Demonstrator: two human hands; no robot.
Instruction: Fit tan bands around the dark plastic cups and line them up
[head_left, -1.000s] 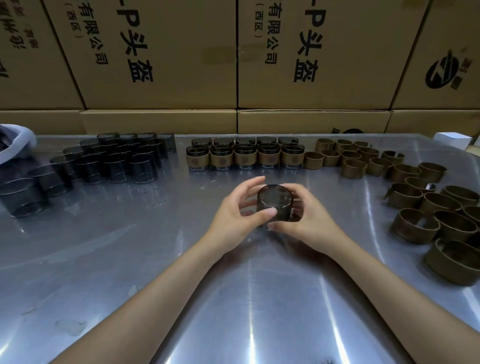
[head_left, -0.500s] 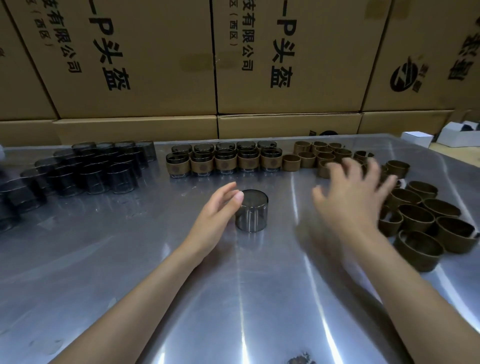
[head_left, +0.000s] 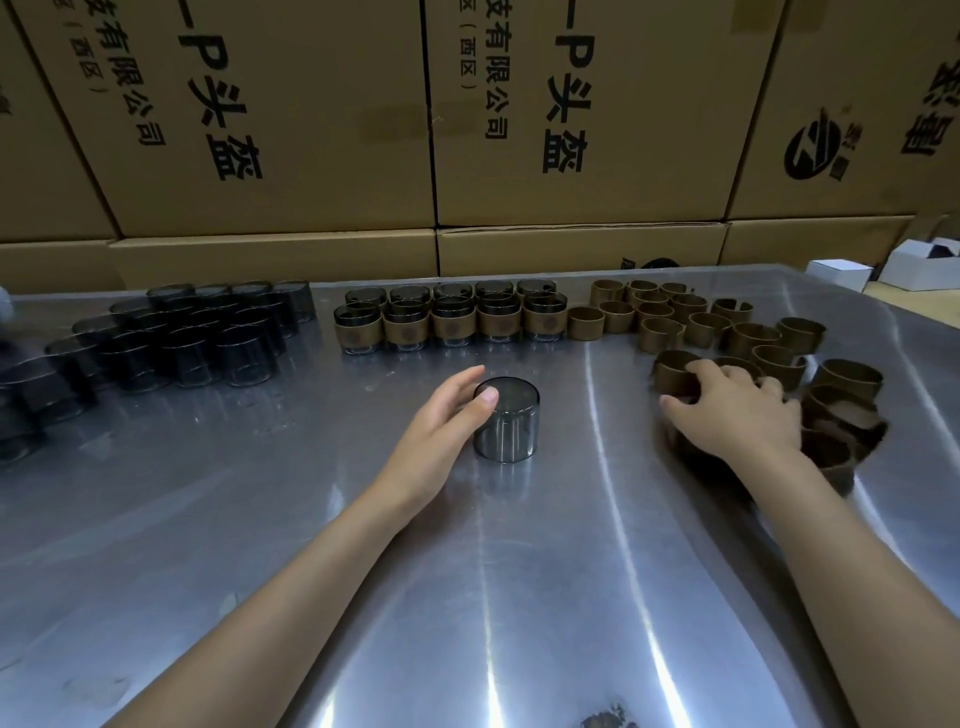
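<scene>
1. Stacked cardboard cartons (head_left: 322, 119) printed with black characters fill the whole background, standing right behind the far edge of the desk.
2. Brushed metal makes up the desk (head_left: 519, 597), which shows scuffs, streaks of reflected light and a few smudges near the near edge.
3. Two small white boxes (head_left: 841, 273) sit past the far right corner.
4. Along the far edge, toward the left corner, stands a cluster of bare dark cups (head_left: 208, 332), touching one another.
5. At the middle of the far edge, two rows of banded cups (head_left: 452, 319) are lined up, each with a tan band round its lower half.
6. Loose tan bands (head_left: 670, 317) spread from beside those rows to the right edge.
7. One dark cup (head_left: 506, 421) stands alone upside down in the middle of the desk, without a band.
8. The left hand (head_left: 441, 426) rests against that cup's left side, fingers fairly straight, thumb tip on the top rim.
9. The right hand (head_left: 732, 410) reaches into the bands near the right edge, its fingers curled over one tan band (head_left: 672, 371) and grasping it.
</scene>
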